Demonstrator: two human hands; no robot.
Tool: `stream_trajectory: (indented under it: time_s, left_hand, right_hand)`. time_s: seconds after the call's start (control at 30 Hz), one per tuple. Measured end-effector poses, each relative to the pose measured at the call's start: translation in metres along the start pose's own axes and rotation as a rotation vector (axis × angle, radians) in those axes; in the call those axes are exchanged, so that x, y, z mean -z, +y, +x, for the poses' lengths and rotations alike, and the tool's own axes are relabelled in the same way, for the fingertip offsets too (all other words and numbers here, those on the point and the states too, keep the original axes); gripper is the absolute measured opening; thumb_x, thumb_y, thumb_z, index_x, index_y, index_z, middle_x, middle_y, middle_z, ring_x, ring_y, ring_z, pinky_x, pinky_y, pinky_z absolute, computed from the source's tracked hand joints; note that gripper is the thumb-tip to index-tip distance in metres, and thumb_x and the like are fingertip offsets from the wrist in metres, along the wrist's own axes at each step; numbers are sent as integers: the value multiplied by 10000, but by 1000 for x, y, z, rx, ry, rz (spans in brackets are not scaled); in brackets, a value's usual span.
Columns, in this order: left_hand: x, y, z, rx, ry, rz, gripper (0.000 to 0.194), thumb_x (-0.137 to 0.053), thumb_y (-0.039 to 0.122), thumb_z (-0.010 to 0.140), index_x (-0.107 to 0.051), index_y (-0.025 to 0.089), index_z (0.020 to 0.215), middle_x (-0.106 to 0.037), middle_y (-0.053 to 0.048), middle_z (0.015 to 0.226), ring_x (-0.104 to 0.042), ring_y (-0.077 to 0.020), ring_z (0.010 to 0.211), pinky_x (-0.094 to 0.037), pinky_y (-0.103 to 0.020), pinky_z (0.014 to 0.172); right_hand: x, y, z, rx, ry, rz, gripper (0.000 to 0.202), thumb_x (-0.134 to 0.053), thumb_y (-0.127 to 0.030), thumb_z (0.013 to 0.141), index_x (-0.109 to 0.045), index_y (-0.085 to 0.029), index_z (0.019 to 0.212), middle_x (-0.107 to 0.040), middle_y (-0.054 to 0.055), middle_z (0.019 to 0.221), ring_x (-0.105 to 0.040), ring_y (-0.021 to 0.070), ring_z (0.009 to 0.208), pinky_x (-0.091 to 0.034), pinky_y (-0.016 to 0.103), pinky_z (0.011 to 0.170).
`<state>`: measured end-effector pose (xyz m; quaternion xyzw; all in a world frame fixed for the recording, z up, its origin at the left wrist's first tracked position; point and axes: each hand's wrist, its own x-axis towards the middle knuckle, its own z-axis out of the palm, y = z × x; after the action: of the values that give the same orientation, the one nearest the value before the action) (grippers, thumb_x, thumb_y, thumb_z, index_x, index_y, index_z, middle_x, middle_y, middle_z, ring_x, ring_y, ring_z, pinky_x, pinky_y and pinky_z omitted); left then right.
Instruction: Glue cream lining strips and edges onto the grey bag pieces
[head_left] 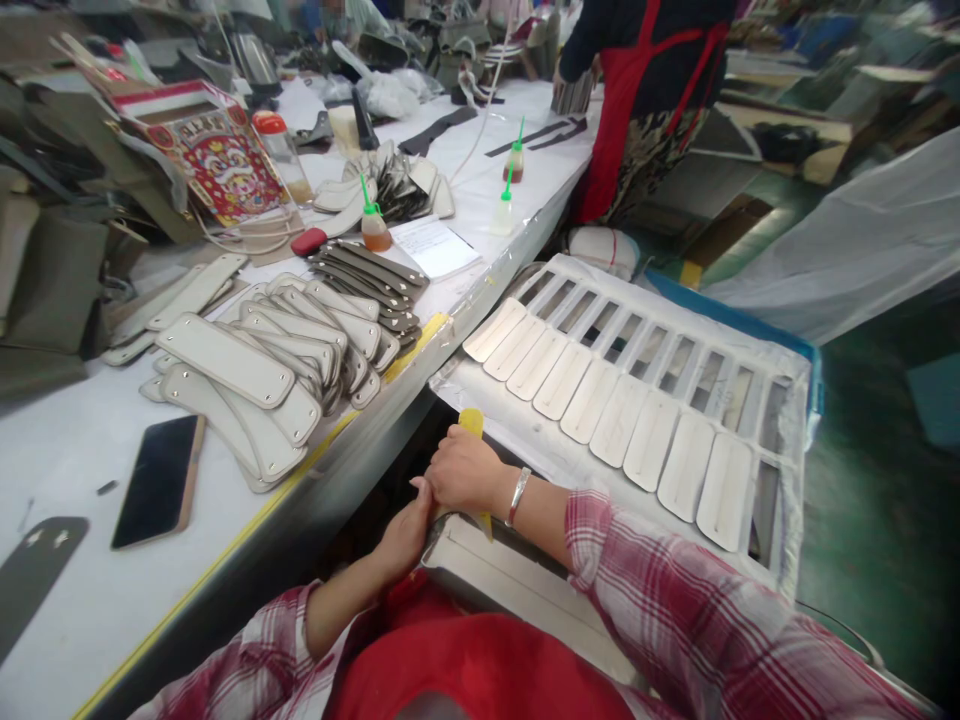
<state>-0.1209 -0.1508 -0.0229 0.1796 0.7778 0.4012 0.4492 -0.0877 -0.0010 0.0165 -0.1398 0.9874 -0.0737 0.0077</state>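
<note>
My right hand [465, 470], with a bracelet at the wrist, is closed at the near left corner of a white slatted rack. A yellow strip [471, 421] shows above the fist and again below it; whether the fist grips it I cannot tell. My left hand [407, 532] is closed against the right one, its thumb uppermost, and what its fingers hold is hidden. Below the hands lies a pale, box-like panel [525, 585] at my lap. Beside them, a row of cream rounded strips [604, 400] lies on the white rack [517, 425].
The white table [247, 480] at left holds stacked grey straps with metal studs [225, 360], darker straps [367, 275], a phone [159, 480], a paper pad [435, 247] and green-tipped bottles [375, 228]. Another person in a red apron [622, 110] stands at the far end.
</note>
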Motion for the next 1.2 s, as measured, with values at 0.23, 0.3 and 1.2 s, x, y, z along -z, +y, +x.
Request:
stream_trajectory:
  time_s: [0.23,0.3,1.2]
  left_hand:
    - [5,-1,7,-228,-148,17,567,-114,438,909,-578,171,723,-599,-48,725,-530,-179,765,-412,-292,748]
    - [6,1,11,-270,-206,6,540,-108,446,904,-488,187,620,-515,-18,623,-471,-153,654,-410,-282,661]
    - [15,14,17,-405,-437,-103,550,-264,512,892,-574,130,1136,-621,-62,1111,-548,-216,995,-379,-305,933]
  right_hand:
    - [-1,-3,-6,-95,12,8,395,-387,-313,886,-658,-173,634,-658,59,655,-504,177,625,-192,345,617]
    - [-1,-3,-7,-142,6,17,440,-354,-336,905,-655,-172,629,-660,63,659,-510,177,630,-189,346,618]
    - [-5,-27,-24,-524,-18,6,516,-278,-345,941,-653,-171,631,-663,65,656,-556,176,638,-222,340,643]
